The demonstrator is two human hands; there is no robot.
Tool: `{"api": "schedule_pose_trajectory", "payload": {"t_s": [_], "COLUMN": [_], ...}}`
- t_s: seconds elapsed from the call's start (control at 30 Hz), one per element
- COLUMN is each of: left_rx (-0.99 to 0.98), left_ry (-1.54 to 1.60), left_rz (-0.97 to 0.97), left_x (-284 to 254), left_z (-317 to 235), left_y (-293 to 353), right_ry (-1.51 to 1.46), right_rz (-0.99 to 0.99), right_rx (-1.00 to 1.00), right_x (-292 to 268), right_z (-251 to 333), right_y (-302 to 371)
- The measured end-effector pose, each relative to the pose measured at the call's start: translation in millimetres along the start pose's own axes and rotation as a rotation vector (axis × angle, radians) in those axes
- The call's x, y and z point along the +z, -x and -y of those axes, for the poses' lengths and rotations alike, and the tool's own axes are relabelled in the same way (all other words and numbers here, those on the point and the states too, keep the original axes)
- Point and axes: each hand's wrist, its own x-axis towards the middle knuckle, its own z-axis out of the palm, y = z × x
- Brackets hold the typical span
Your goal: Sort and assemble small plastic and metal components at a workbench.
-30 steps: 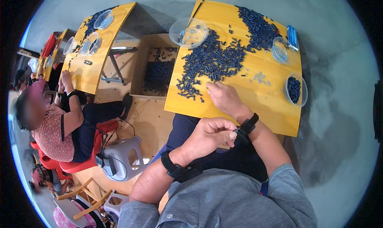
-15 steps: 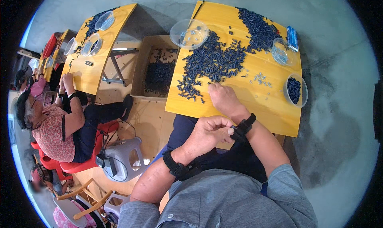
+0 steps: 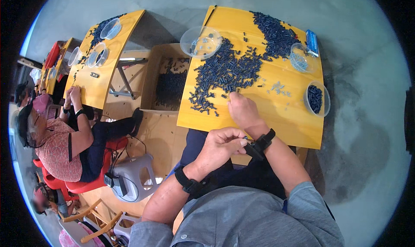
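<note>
My left hand (image 3: 222, 146) is above my lap, thumb and forefinger pinched on a small dark piece (image 3: 246, 138), mostly hidden by the fingers. Over the yellow table (image 3: 255, 128), my right hand (image 3: 243, 111) has its fingers drawn together at the near edge of a heap of short black cylindrical pieces (image 3: 227, 70). What its fingertips grip, if anything, is too small to make out. Right of that hand lies a little scatter of pale silvery pieces (image 3: 279, 89). Beyond it stands a clear tub (image 3: 325, 108) holding black pieces.
A clear bowl (image 3: 201, 41) stands at the table's left edge, another tub (image 3: 299, 59) and a blue box (image 3: 312, 43) at the right. A second black heap (image 3: 276, 35) lies farther back. Left are a cardboard box (image 3: 147, 89), a grey stool (image 3: 140, 178) and a seated co-worker (image 3: 58, 147).
The view has shifted slightly. My right hand has moved a little to the right along the heap's edge. My left hand keeps its pinch, slightly farther left in view.
</note>
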Motion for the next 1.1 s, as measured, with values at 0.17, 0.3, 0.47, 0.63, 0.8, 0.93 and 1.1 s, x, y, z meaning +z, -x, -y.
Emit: {"api": "schedule_pose_trajectory", "payload": {"t_s": [0.17, 0.3, 0.47, 0.63, 0.8, 0.93, 1.1], "left_rx": [0.004, 0.013, 0.029, 0.107, 0.182, 0.202, 0.212], "left_ry": [0.012, 0.02, 0.0, -0.01, -0.002, -0.01, -0.016], "left_rz": [-0.014, -0.003, -0.064, -0.092, -0.069, -0.053, -0.043], "left_x": [-1.2, -1.1, -4.2, -8.7, -8.5, -6.9, -4.9], "left_z": [3.0, 5.0, 6.0, 0.5, -5.8, -8.9, -7.7], "left_y": [0.1, -0.6, -1.0, -0.9, 0.2, 3.3, 3.4], "right_ry": [0.059, 0.056, 0.068, -0.219, -1.009, -1.108, -1.034], "right_rz": [-0.013, -0.026, -0.034, -0.114, 0.045, 0.043, 0.035], "right_rx": [-0.02, -0.021, 0.017, 0.009, 0.307, 0.267, 0.116], "right_x": [-4.9, -5.6, -0.3, -11.9, -56.1, -92.9, -126.3], "right_z": [-0.8, -1.5, -4.7, -15.2, -9.6, 8.3, 31.1], "right_y": [0.9, 1.2, 3.9, 16.9, 34.1, 46.8, 59.4]}}
